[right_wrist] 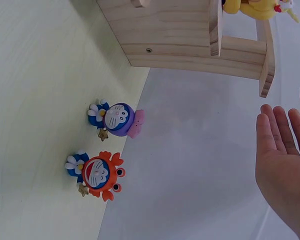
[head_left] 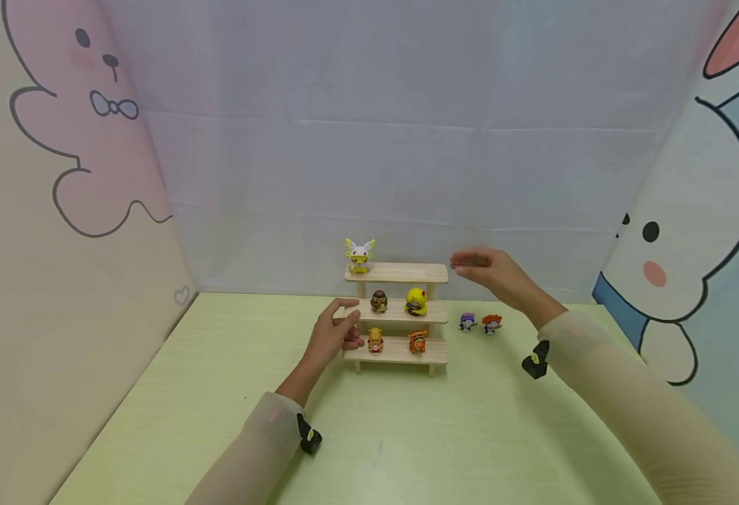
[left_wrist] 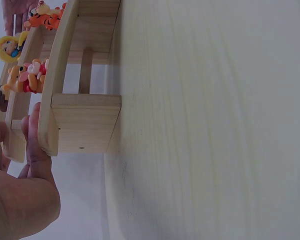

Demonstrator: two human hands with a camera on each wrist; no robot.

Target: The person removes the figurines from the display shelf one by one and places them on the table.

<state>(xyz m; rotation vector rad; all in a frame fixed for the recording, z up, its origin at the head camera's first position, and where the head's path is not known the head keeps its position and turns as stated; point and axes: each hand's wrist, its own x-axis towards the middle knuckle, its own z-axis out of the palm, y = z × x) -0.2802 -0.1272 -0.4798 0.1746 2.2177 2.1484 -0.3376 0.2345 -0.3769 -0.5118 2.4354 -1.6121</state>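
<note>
A three-tier wooden display shelf (head_left: 401, 311) stands on the table. My left hand (head_left: 333, 331) touches its left end, fingers by the middle and lower tiers. Flat and straight-fingered, my right hand (right_wrist: 285, 155) hovers just off the top tier's right end and holds nothing. On the top tier sits a white-and-yellow figurine (head_left: 359, 257). The middle tier bears an owl figurine (head_left: 378, 301) and a yellow-haired figurine (head_left: 416, 301). Below them are a yellow bear figurine (left_wrist: 16, 80) hugging a pink piglet (left_wrist: 34, 75) and an orange striped tiger figurine (head_left: 417, 341).
Right of the shelf, two blue-and-white cat figurines stand on the table (head_left: 230, 372): one in a purple hat (right_wrist: 117, 119), one in an orange crab hat (right_wrist: 97, 175). A pale cloth backdrop (head_left: 401, 140) hangs behind. Side panels carry a pink bear drawing (head_left: 60, 70) and a white rabbit drawing (head_left: 678, 196).
</note>
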